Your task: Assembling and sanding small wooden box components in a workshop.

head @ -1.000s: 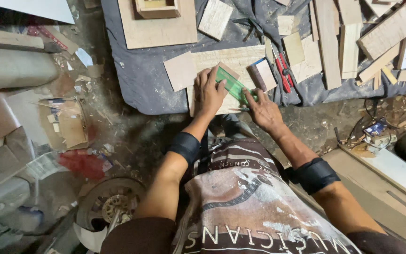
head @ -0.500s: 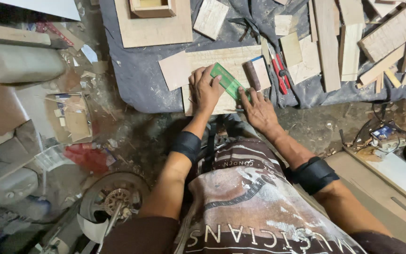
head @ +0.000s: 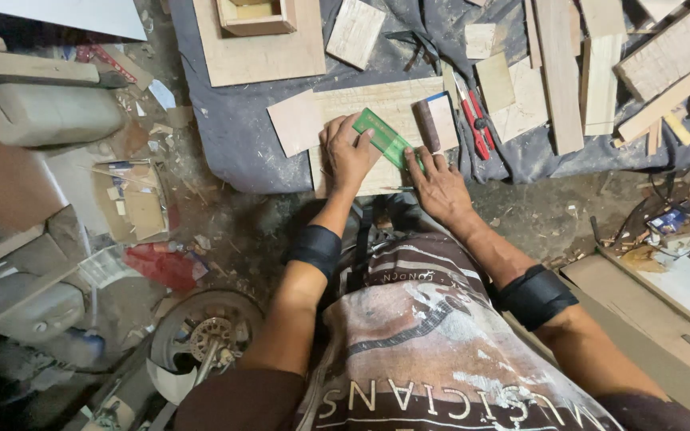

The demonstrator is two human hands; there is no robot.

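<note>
A green plastic ruler (head: 385, 136) lies slanted on a pale wooden board (head: 377, 100) that rests on a dark grey cloth (head: 233, 136). My left hand (head: 346, 152) presses flat on the ruler's near end and the board. My right hand (head: 439, 185) is at the ruler's lower right end, fingers curled as if pinching something thin; whether it holds a pencil is too small to tell. A small brown and white block (head: 434, 121) sits on the board just right of the ruler.
A red-handled cutter (head: 474, 121) lies right of the board. Several wood strips and offcuts (head: 592, 72) cover the cloth's right side. A larger panel with a small wooden box (head: 257, 16) is behind. Left are a white canister (head: 41, 116), cardboard scraps, a wheel (head: 205, 335).
Both hands stay on the ruler and board. The head camera has shifted slightly, so the scene sits a little lower in the frame.
</note>
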